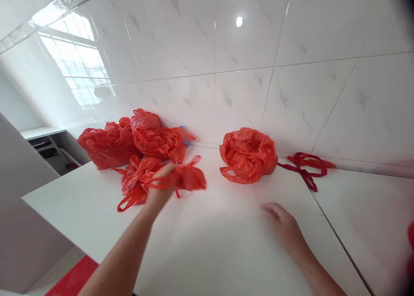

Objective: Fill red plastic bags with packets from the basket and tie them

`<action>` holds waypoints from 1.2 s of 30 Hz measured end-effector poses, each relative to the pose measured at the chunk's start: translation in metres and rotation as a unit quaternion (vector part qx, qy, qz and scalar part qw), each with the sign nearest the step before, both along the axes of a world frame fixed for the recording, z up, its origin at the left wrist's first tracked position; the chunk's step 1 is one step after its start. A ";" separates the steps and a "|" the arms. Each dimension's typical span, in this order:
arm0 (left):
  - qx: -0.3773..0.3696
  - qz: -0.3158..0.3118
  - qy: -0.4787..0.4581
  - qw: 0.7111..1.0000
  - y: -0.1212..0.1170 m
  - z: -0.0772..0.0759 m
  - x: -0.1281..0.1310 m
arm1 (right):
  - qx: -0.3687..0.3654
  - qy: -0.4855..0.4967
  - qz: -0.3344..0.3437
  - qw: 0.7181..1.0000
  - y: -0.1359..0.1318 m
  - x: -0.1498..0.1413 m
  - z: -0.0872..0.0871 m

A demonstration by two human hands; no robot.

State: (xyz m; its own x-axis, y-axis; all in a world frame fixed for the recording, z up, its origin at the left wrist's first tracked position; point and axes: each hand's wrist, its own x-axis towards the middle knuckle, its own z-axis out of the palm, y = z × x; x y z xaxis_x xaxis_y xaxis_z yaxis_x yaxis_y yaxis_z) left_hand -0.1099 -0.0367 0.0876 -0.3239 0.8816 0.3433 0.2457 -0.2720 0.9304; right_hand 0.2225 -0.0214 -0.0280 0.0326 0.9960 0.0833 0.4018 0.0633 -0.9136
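Note:
My left hand (164, 177) is closed on a small red plastic bag (193, 178), blurred by motion and held above the white table. Just behind and left of that hand, a knotted red bag (139, 177) lies with its handle loops spread out. My right hand (284, 225) is low over the table at the right, its fingers curled together and holding nothing I can see. Beyond it sits a big crumpled red plastic bag (247, 156), close to the tiled wall.
Several full red bags (110, 145) are heaped at the back left, with a small blue item (186, 143) beside them. A dark red strap (310, 171) lies by the wall at right. A seam crosses the white tabletop (207, 244). Something red (74, 278) shows below its left edge.

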 end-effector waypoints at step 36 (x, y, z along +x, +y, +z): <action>0.021 -0.095 0.557 0.824 0.183 0.016 0.155 | 0.007 0.053 0.027 0.998 -0.001 0.001 0.009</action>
State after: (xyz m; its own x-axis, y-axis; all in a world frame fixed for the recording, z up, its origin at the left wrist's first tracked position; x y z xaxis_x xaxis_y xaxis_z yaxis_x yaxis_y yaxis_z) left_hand 0.0452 0.1463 0.1032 0.3559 0.8598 0.3662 0.8913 -0.4301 0.1437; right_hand 0.2240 -0.0224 -0.0193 -0.0118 0.9953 0.0964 0.2984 0.0955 -0.9496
